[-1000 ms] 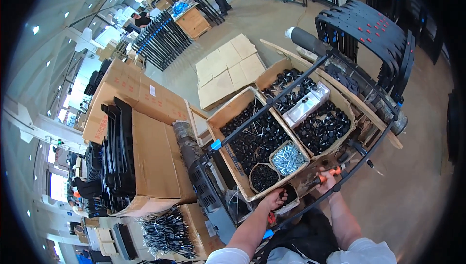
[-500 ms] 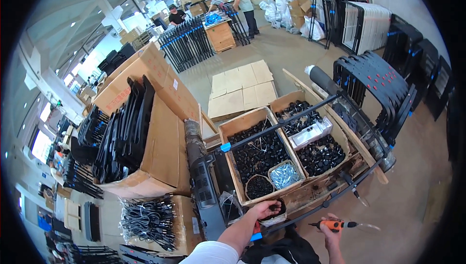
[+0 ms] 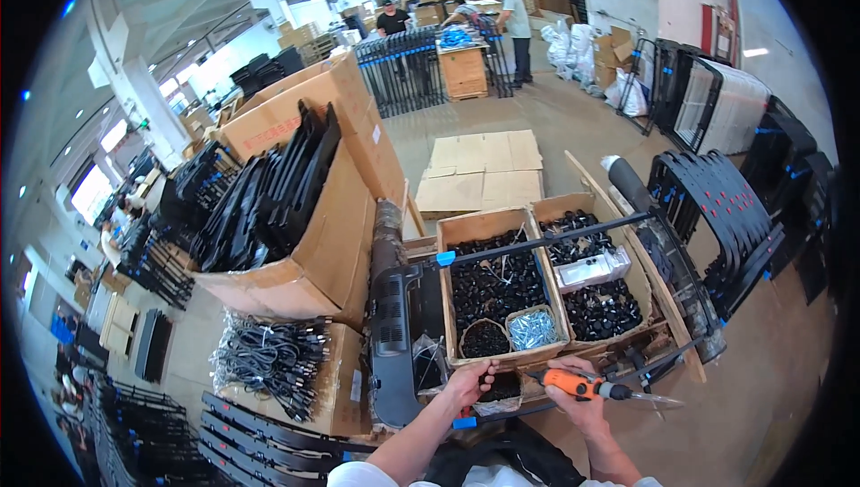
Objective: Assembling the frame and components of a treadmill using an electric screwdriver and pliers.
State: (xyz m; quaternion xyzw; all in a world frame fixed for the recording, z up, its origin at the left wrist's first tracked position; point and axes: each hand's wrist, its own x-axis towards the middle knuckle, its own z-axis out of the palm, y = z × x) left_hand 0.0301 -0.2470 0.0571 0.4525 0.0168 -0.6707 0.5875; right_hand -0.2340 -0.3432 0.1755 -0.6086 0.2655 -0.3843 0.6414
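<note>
Orange driver (image 3: 580,386) is clamped in my right hand (image 3: 578,397), lying sideways at the near edge of the box (image 3: 466,227). My left hand (image 3: 470,382) grips that edge, fingers closed. I judge no fastening is started yet.

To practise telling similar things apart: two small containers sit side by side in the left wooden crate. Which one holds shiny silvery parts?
The right container, lined with clear plastic, holds silvery parts; the round container beside it holds black ones.

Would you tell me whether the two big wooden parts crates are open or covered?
Open. Both wooden crates have no lids, and the black parts inside show plainly.
</note>
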